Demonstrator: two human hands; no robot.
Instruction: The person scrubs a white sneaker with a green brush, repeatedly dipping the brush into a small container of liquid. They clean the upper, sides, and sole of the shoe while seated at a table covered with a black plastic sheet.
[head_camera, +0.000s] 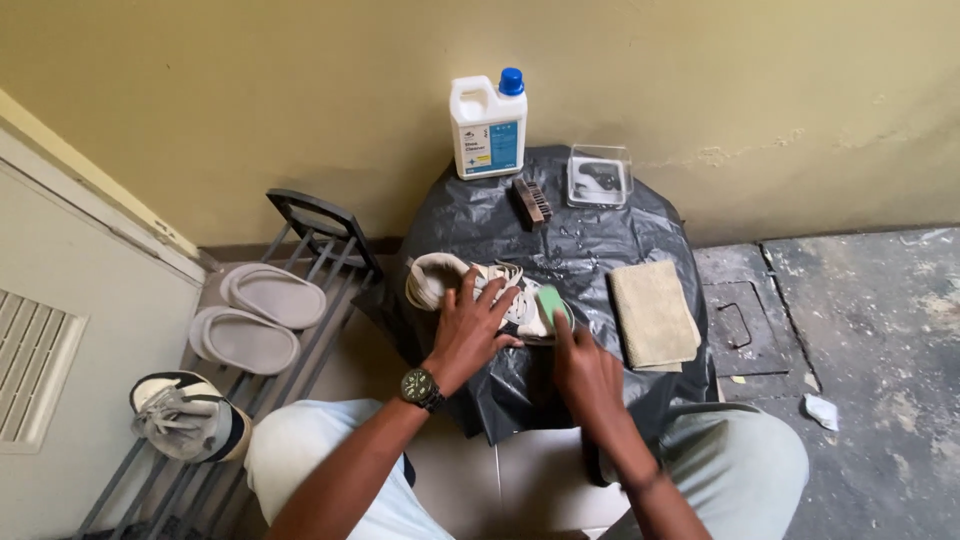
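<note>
both hands (478, 325) hide much of the pale sneaker (440, 277); green brush (550, 300) half-covered.

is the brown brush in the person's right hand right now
No, the brown brush lies on the black plastic sheet near the white jug, while the right hand holds a green pad.

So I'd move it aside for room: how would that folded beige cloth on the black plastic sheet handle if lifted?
The folded beige cloth looks soft, so probably floppy and light. It would likely unfold if lifted by one corner. On the wet, shiny black plastic sheet it may slide.
</note>
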